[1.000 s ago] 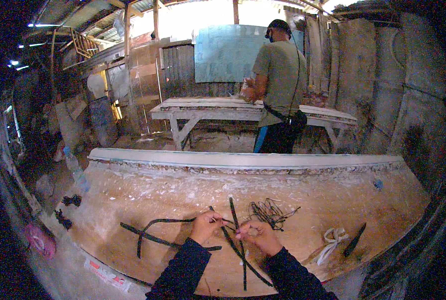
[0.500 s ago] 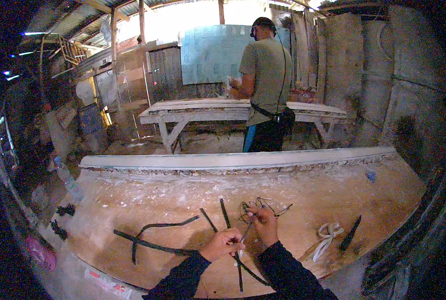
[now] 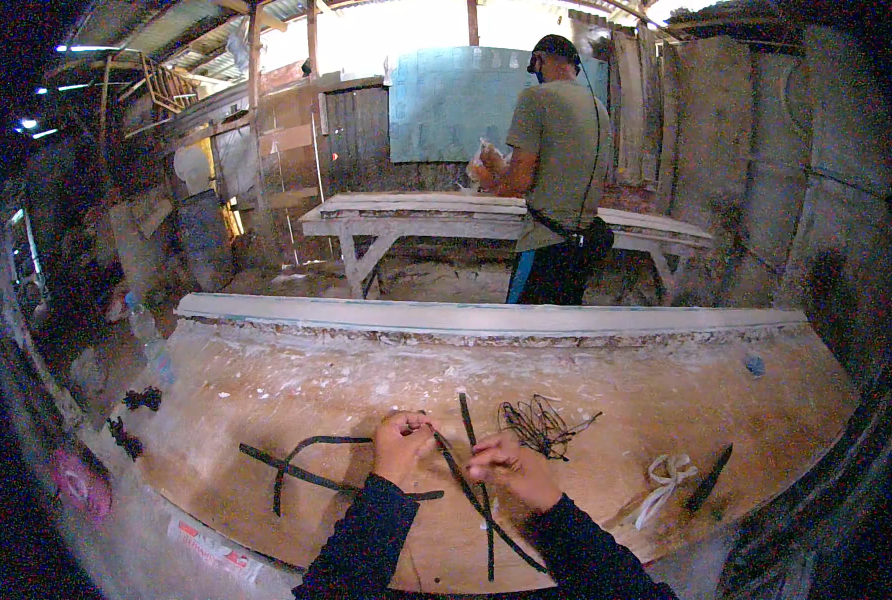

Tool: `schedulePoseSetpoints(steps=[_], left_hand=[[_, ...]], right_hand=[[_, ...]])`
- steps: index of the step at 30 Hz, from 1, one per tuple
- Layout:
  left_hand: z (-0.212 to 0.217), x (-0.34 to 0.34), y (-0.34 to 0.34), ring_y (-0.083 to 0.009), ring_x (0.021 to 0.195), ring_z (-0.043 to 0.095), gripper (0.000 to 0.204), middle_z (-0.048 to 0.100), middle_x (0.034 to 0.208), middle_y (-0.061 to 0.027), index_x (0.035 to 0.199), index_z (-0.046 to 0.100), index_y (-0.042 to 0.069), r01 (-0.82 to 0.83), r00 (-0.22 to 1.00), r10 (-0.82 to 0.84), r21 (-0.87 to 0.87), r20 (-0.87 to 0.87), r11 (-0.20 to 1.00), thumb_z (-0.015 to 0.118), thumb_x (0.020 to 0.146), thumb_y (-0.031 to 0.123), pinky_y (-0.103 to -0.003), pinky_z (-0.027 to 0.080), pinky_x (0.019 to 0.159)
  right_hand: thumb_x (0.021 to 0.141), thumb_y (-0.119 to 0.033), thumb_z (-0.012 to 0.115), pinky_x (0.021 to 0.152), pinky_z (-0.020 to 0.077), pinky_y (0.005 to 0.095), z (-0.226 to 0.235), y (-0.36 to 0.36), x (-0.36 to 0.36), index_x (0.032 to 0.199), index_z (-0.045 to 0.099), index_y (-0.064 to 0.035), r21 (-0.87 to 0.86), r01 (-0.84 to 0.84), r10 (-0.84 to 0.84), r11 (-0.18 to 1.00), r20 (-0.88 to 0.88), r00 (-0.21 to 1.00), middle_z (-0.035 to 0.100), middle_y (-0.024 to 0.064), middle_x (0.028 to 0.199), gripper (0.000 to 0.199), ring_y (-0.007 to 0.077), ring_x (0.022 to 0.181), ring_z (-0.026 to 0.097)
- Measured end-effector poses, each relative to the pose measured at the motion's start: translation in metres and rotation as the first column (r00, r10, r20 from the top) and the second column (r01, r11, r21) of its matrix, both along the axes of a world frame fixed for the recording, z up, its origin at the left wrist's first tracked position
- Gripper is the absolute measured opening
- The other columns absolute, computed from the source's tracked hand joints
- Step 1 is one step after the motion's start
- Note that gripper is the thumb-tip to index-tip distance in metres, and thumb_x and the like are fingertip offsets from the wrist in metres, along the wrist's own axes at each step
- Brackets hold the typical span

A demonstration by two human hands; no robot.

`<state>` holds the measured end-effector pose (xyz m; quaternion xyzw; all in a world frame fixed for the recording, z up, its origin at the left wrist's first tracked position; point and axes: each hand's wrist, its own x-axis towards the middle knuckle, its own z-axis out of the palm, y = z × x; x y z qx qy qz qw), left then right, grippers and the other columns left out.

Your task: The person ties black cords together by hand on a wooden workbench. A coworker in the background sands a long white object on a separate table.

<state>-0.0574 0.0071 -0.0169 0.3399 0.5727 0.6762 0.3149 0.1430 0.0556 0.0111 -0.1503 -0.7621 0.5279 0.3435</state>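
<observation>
My left hand [image 3: 400, 445] pinches the upper end of a slanting black strip [image 3: 453, 466] between thumb and fingertips. That strip crosses a more upright black strip [image 3: 488, 530] on the wooden board. Just right of the crossing strips, my right hand [image 3: 516, 472] has its fingers curled together; whatever they hold, if anything, is too small to make out. Beyond it lies a loose tangle of thin black cord [image 3: 541, 428]. To the left, a straight black strip [image 3: 311, 478] and a curved black strip [image 3: 284, 470] cross, partly hidden behind my left hand and sleeve.
At right lie a white looped strip [image 3: 666, 482] and a dark pointed piece [image 3: 709, 478]. Small black bundles [image 3: 142, 399] sit at the left edge, near a clear bottle [image 3: 144, 325]. A pale raised ledge [image 3: 486, 318] bounds the far side. Another person [image 3: 561, 150] stands at a second bench [image 3: 416, 228].
My left hand has moved from the crossing of the strips up and left to the strip's end. My right hand has left the cord tangle, coming down nearer the strips.
</observation>
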Motion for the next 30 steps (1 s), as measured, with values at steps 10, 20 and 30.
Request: schedulePoseSetpoints(steps=[10,20,30], left_hand=[[-0.011,-0.001,0.002,-0.0071,0.058,0.052,0.009,0.059,0.075,-0.0014,0.081,0.062,0.002,0.108,0.994,-0.107,0.012,-0.033,0.994,0.061,0.072,0.004,-0.02,0.043,0.045],[0.03,0.028,-0.017,-0.0073,0.067,0.052,0.01,0.053,0.075,0.0002,0.081,0.06,0.004,0.464,0.693,-0.436,-0.107,-0.574,0.879,0.064,0.074,0.009,-0.02,0.043,0.049],[0.012,0.064,-0.02,-0.0066,0.062,0.048,0.016,0.045,0.075,0.0018,0.08,0.053,0.005,0.825,0.547,-0.805,-0.015,-0.232,0.565,0.06,0.08,0.02,-0.02,0.042,0.05]], right_hand=[[0.069,-0.009,0.069,0.091,0.0333,0.0315,0.011,-0.01,0.004,0.083,0.064,-0.007,-0.379,-0.133,0.117,0.916,-0.064,0.991,0.059,0.0046,0.088,0.016,0.0185,0.103,0.047],[0.068,0.002,0.063,0.071,0.0427,0.0271,-0.003,0.016,0.007,0.072,0.056,-0.0041,-0.079,0.427,-0.433,0.901,-0.124,0.893,0.055,0.0039,0.077,0.01,0.0144,0.08,0.053],[0.067,0.01,0.052,0.07,0.0436,0.0277,0.016,0.006,-0.001,0.083,0.057,0.0001,-0.175,0.556,-0.58,0.813,-0.15,0.801,0.056,0.0097,0.079,0.02,0.022,0.077,0.055]])
